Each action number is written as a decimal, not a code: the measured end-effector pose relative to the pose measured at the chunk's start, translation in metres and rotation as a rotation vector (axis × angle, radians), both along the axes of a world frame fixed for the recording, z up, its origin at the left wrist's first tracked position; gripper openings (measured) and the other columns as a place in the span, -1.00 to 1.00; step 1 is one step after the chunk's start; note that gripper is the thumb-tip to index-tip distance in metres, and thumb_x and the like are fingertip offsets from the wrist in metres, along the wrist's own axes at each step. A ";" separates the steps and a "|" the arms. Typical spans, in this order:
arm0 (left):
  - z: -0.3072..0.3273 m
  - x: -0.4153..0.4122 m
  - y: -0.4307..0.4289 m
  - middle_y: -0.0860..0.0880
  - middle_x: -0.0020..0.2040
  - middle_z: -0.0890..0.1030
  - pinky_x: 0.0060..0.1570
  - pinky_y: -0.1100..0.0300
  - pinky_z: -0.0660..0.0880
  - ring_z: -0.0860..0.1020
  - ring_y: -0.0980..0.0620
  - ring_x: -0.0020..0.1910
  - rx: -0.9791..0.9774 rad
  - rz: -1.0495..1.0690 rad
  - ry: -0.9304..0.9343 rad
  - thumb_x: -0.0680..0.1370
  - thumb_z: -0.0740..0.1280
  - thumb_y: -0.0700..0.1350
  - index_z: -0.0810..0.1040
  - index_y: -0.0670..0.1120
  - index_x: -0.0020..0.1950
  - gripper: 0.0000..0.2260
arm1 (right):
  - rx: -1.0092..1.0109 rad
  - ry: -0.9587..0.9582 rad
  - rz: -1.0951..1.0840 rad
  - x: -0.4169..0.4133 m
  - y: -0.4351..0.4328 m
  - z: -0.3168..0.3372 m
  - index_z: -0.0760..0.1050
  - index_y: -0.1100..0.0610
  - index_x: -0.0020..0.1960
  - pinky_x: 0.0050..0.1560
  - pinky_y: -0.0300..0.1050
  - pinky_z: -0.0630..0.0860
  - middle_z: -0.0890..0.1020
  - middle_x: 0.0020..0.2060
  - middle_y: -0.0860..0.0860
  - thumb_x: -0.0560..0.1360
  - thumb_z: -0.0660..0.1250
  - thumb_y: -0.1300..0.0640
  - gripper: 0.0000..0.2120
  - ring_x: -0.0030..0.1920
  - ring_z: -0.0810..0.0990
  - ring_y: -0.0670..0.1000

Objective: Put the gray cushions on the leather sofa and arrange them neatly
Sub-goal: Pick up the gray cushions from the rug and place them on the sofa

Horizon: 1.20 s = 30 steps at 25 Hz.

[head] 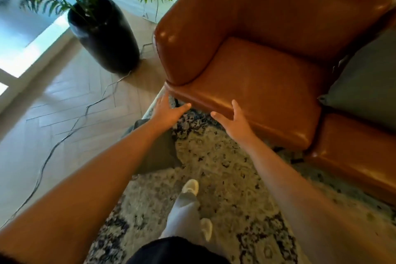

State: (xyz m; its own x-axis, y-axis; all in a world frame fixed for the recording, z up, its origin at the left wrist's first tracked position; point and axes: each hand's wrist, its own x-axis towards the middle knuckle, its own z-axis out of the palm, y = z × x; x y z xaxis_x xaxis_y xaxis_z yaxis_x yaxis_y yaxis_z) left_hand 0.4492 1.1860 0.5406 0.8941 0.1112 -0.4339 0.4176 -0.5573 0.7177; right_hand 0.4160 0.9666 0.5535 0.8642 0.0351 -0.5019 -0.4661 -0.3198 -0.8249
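Both hands reach down for a gray cushion lying on the rug beside the leather sofa.

Left hand and right hand are spread, holding nothing; the floor cushion awaits lifting, another gray cushion already on the seat.

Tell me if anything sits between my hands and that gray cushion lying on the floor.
Nothing visible does. The left hand and right hand hover open just above the gray cushion on the floor, beside the leather sofa.
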 end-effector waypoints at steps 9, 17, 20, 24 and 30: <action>-0.071 -0.021 0.202 -0.18 0.55 0.19 0.40 -0.18 0.29 0.27 -0.24 0.47 0.015 0.194 0.176 0.46 0.34 0.29 0.05 -0.06 0.57 -0.15 | -0.091 0.160 0.016 0.003 0.156 -0.060 -0.04 -0.03 0.60 0.49 0.17 0.18 0.04 0.59 -0.02 0.42 0.37 -0.31 -0.07 0.56 0.08 0.10; -0.196 -0.033 0.281 -0.18 0.51 0.29 0.36 -0.09 0.31 0.31 -0.19 0.45 -0.015 0.256 0.320 0.50 0.36 0.19 0.14 -0.10 0.55 -0.24 | -0.117 0.315 -0.001 0.018 0.263 -0.183 0.00 -0.02 0.59 0.45 0.16 0.20 0.09 0.58 0.03 0.43 0.40 -0.25 -0.09 0.54 0.13 0.13; -0.261 -0.023 0.288 -0.19 0.47 0.35 0.36 -0.12 0.34 0.36 -0.19 0.42 -0.023 0.256 0.323 0.48 0.37 0.22 0.17 -0.08 0.54 -0.24 | -0.147 0.335 0.028 0.030 0.278 -0.243 0.01 0.00 0.59 0.46 0.13 0.21 0.12 0.57 0.04 0.45 0.40 -0.22 -0.11 0.54 0.14 0.12; -0.352 0.005 0.291 -0.18 0.47 0.36 0.35 -0.16 0.35 0.36 -0.20 0.41 0.005 0.268 0.349 0.45 0.36 0.28 0.17 -0.06 0.55 -0.20 | -0.195 0.367 0.049 0.055 0.285 -0.337 0.00 0.00 0.59 0.44 0.13 0.22 0.12 0.57 0.04 0.44 0.39 -0.25 -0.09 0.54 0.14 0.13; -0.484 0.038 0.324 -0.21 0.54 0.21 0.44 -0.21 0.19 0.17 -0.23 0.51 0.222 0.228 0.316 0.42 0.32 0.37 0.14 -0.15 0.55 -0.11 | -0.249 0.396 0.036 0.091 0.283 -0.468 0.01 0.01 0.59 0.45 0.11 0.21 0.13 0.57 0.04 0.46 0.39 -0.24 -0.12 0.54 0.14 0.12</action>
